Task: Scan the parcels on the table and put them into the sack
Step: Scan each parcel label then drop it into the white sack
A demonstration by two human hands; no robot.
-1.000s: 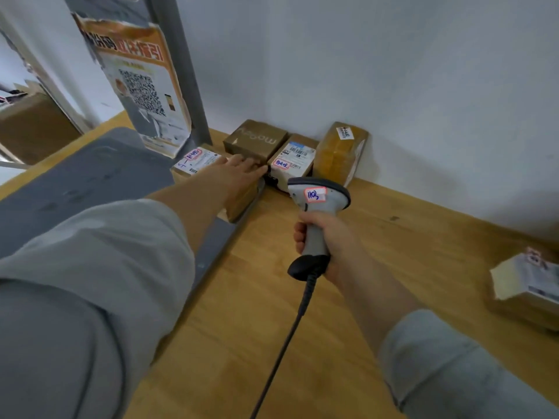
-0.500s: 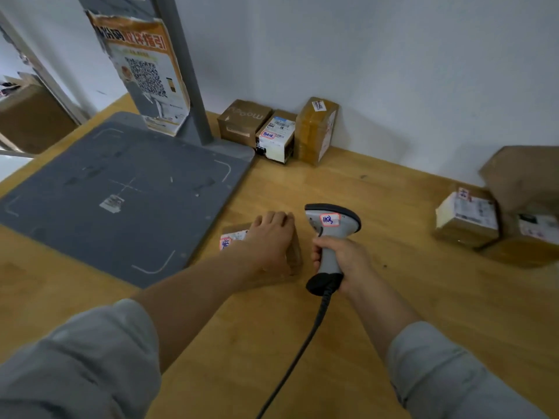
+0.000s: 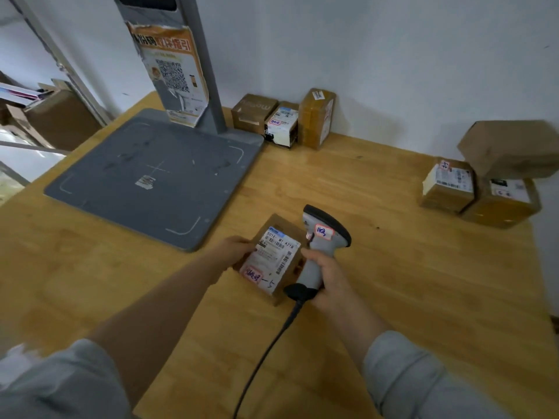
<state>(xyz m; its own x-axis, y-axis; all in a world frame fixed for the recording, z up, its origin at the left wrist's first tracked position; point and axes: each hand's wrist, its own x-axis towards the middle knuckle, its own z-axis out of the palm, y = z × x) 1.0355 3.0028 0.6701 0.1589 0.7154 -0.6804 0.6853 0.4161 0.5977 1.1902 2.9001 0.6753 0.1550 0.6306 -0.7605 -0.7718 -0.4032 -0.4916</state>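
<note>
**Trainee:** Where does the parcel (image 3: 272, 261) sit, and which hand holds what?

**Technician:** Mid-table (image 3: 393, 297), nearer the front edge, just off the pad's (image 3: 151, 176) near right corner, label up. The left hand (image 3: 233, 252) grips its left side. The right hand (image 3: 325, 276) is wrapped round the scanner (image 3: 325, 234) handle.

**Trainee:** The scanner head looks very close to the parcel's far right corner.

**Technician:** Probably too close to read. The operator should draw the scanner back and tilt its window down at the barcode (image 3: 284, 263) (the striped strip along the label's right edge). The left hand should stay off the label and hold the parcel flat. The sack is out of view, so the operator should locate it before lifting.
</note>
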